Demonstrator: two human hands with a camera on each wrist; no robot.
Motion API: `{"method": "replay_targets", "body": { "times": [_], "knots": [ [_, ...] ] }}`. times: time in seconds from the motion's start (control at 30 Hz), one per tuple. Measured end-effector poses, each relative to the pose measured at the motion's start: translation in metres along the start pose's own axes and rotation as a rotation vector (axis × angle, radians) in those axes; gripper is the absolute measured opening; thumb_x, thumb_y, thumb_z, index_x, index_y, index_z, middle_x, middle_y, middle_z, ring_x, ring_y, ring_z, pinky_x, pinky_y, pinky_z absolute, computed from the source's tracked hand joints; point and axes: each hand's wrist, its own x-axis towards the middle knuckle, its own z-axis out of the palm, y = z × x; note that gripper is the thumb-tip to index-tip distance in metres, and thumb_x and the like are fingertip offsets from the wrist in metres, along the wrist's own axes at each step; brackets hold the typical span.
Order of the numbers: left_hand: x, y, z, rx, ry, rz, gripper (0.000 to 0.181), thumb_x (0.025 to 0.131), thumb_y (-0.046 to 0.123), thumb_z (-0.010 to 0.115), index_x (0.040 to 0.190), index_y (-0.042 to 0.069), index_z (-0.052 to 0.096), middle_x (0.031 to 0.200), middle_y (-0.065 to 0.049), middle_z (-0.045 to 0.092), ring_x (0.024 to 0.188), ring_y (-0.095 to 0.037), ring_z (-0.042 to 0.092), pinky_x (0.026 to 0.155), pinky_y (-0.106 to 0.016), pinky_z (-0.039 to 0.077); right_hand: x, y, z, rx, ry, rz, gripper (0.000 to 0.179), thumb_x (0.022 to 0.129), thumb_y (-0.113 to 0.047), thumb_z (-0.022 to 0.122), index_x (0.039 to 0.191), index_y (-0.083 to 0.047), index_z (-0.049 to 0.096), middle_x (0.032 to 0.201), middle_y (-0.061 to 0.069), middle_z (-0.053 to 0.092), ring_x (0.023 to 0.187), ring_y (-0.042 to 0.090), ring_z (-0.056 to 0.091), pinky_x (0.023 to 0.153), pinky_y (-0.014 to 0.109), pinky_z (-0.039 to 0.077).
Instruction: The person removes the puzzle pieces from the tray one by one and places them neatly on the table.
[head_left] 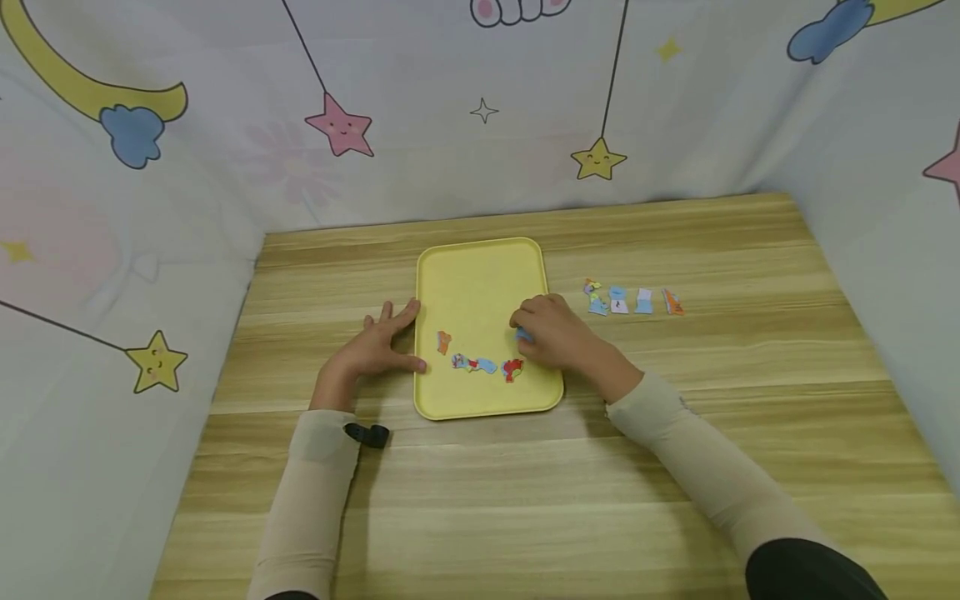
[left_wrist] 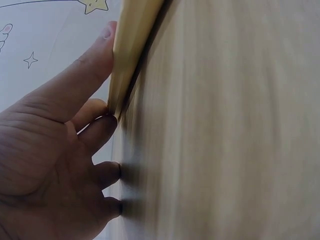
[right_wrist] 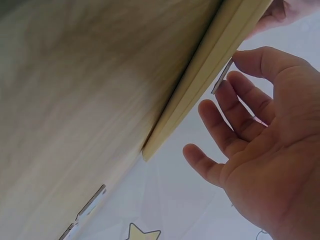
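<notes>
My right hand (head_left: 553, 332) pinches a thin flat blue puzzle piece (head_left: 523, 335) over the right side of a yellow tray (head_left: 480, 283). In the right wrist view, thumb and fingertips hold the piece (right_wrist: 222, 77) edge-on, close to the tray's rim. The left hand (head_left: 372, 346) lies spread at the tray's left edge, thumb and index finger touching the rim while other fingertips rest on the table. Inside the tray are an orange piece (head_left: 444, 342), a joined blue-and-red strip of pieces (head_left: 474, 364) and a red piece (head_left: 512, 370) to the strip's right.
Several more puzzle pieces (head_left: 618, 300) lie in a row on the wooden table (head_left: 525, 500), right of the tray. A white cloth backdrop (head_left: 435, 175) printed with stars and moons rises behind the table and along its sides.
</notes>
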Motion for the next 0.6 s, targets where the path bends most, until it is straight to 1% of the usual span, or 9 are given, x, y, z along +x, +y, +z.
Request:
{"method": "replay_targets", "body": {
  "times": [0.13,0.33,0.5,0.6],
  "knots": [
    [0.000,-0.001,0.000,0.001,-0.003,-0.001,0.118,0.083,0.035,0.091,0.170,0.016,0.014,0.177,-0.001,0.007,0.160,-0.033,-0.017,0.125,-0.060,-0.017,-0.003,0.003,-0.001,-0.012,0.001,0.000,0.022,0.095,-0.010,0.068,0.115,-0.003,0.076,0.110,0.011,0.071,0.111,0.035,0.063,0.109,0.058,0.042],
    [0.000,-0.002,0.000,-0.014,-0.004,0.004,0.119,0.083,0.035,0.092,0.170,0.015,0.015,0.177,-0.002,0.007,0.160,-0.033,-0.018,0.125,-0.059,-0.017,-0.011,0.007,-0.004,0.002,0.031,-0.005,0.019,0.093,-0.008,0.069,0.110,-0.003,0.076,0.105,0.011,0.070,0.108,0.034,0.063,0.107,0.058,0.042],
    [0.000,-0.002,0.000,-0.017,-0.003,0.006,0.119,0.082,0.036,0.092,0.170,0.015,0.015,0.177,-0.002,0.007,0.160,-0.033,-0.018,0.125,-0.059,-0.018,-0.016,0.011,-0.006,0.003,0.016,0.015,0.019,0.095,-0.010,0.070,0.111,-0.003,0.076,0.108,0.012,0.070,0.112,0.035,0.063,0.108,0.059,0.042],
    [0.000,-0.001,0.000,-0.015,-0.001,-0.004,0.118,0.083,0.036,0.092,0.170,0.017,0.015,0.177,-0.001,0.007,0.160,-0.033,-0.019,0.124,-0.060,-0.017,-0.019,0.013,-0.008,0.009,0.012,0.026,0.019,0.095,-0.010,0.070,0.111,-0.003,0.076,0.108,0.012,0.070,0.114,0.036,0.063,0.108,0.060,0.042]
  ]
}}
